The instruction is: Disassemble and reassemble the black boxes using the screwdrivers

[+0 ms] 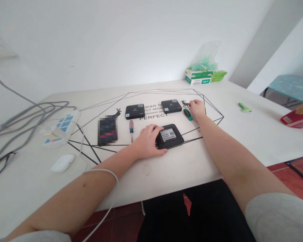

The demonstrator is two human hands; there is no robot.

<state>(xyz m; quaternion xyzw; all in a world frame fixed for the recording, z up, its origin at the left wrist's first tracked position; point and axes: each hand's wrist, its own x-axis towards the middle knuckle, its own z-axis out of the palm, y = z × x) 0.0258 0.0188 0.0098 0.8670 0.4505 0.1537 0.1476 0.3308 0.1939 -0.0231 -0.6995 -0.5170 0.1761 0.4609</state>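
- Left hand [149, 140]: we see it holding the left side of the labelled black box [170, 136], thumb by the near edge, fingers over the far left corner.
- Labelled black box: we find it lying flat on the worktop [181, 168], label upward, between the two forearms.
- Right hand [197, 109]: we see its fingertips drawn close together just beside the green-handled screwdriver [188, 114]; we cannot tell whether they grip anything.
- Red-and-blue screwdriver [131, 126]: we observe it left of the left hand, its handle farther from us than its shaft.
- Left far box [134, 111] and right far box [171, 106]: we note both, black and apart, beyond the labelled one.
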